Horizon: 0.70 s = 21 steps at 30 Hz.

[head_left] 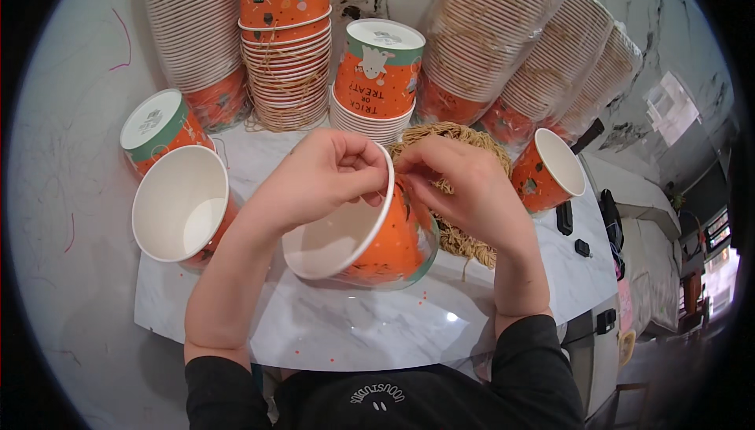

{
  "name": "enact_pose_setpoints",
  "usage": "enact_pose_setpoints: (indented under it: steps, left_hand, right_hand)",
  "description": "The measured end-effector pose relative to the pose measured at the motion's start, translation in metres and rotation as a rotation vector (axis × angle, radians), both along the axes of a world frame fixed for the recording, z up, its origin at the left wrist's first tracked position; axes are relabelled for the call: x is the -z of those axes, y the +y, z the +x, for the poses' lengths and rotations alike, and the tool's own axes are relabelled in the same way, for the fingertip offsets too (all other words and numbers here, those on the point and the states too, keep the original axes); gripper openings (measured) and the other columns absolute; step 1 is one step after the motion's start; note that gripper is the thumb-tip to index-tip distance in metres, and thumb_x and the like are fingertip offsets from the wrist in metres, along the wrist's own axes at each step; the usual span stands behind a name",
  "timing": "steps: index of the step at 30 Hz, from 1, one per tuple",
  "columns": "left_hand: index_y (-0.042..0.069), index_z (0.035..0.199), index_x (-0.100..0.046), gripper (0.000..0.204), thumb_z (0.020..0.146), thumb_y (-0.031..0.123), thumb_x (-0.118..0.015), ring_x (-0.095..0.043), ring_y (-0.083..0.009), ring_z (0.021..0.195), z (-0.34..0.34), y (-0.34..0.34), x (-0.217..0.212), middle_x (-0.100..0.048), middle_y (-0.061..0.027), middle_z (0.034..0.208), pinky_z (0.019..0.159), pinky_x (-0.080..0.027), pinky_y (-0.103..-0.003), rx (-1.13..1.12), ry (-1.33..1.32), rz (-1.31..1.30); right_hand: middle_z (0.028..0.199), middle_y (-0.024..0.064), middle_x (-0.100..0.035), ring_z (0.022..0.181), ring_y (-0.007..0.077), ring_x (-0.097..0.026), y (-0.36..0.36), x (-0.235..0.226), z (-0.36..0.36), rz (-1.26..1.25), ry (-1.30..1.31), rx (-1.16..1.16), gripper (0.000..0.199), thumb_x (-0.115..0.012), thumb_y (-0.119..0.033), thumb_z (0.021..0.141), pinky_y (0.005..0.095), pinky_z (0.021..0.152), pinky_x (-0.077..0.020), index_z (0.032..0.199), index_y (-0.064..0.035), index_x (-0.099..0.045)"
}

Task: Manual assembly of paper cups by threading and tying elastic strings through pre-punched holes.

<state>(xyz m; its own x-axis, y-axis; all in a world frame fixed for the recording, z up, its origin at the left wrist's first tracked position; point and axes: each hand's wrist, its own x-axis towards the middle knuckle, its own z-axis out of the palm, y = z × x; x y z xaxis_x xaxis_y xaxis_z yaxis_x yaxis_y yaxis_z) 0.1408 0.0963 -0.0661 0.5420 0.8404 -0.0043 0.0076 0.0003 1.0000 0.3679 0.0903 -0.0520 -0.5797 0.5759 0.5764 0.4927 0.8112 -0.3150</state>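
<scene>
An orange paper bucket [397, 245] with a white rim and a green base band lies tilted on its side in front of me, its mouth turned left. My left hand [342, 169] is closed at the bucket's upper rim, its fingertips pinched on the inner side. On the outer side of the same rim, my right hand [464, 182] is closed too, thumb and forefinger pressed near the wall. Whatever lies between the fingertips is too small or hidden to name. Partly behind my right hand is a heap of tan twine [472, 141].
White paper buckets with orange print stand around: an open one [185, 206] at left, another [548, 170] at right. Wrapped bucket stacks [491, 25] and a stack with twine pieces [285, 76] line the back. Small black objects [565, 218] lie on the marbled table [314, 328] near its right edge.
</scene>
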Motion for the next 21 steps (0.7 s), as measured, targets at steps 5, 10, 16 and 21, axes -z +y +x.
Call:
enact_pose_setpoints:
  steps: [5,10,16,21]
  left_hand:
    - [0.001,0.087,-0.065,0.007,0.085,0.006,-0.068,-0.064,-0.0091,0.086,0.006,-0.016,-0.007,-0.067,-0.0019,0.094,0.075,-0.050,-0.024,-0.265,0.205,0.399]
    - [-0.001,0.086,-0.061,0.017,0.083,0.015,-0.067,-0.069,-0.0293,0.091,0.017,-0.002,0.011,-0.069,-0.0136,0.107,0.075,-0.053,-0.039,-0.391,0.119,1.051]
    - [-0.001,0.091,-0.057,0.011,0.090,0.008,-0.063,-0.067,-0.0223,0.087,0.011,-0.027,-0.017,-0.067,-0.0109,0.087,0.079,-0.051,-0.032,-0.274,0.405,0.713]
    - [-0.002,0.094,-0.055,0.011,0.095,0.008,-0.060,-0.066,-0.0215,0.077,0.006,-0.039,-0.018,-0.065,-0.0110,0.083,0.072,-0.051,-0.033,-0.334,0.436,0.709]
  right_hand:
    - [0.091,0.0098,-0.067,0.077,0.0294,-0.066,0.002,-0.007,0.019,0.099,-0.159,0.087,0.014,-0.073,-0.010,0.085,0.0390,0.070,-0.0530,0.097,-0.0037,-0.068]
    - [0.094,0.0081,-0.072,0.081,0.0188,-0.070,-0.008,-0.012,0.011,-0.438,0.200,0.172,0.015,-0.068,-0.006,0.091,0.0292,0.073,-0.0550,0.105,-0.0014,-0.071]
    - [0.104,0.0115,-0.071,0.090,0.0151,-0.071,-0.023,-0.008,-0.006,-0.418,0.359,-0.068,0.021,-0.067,-0.006,0.094,0.0309,0.079,-0.0597,0.113,0.0026,-0.069]
    - [0.100,0.0078,-0.073,0.092,0.0123,-0.070,-0.027,-0.007,-0.013,-0.578,0.377,0.019,0.023,-0.074,-0.002,0.087,0.0278,0.084,-0.0574,0.108,0.0046,-0.072]
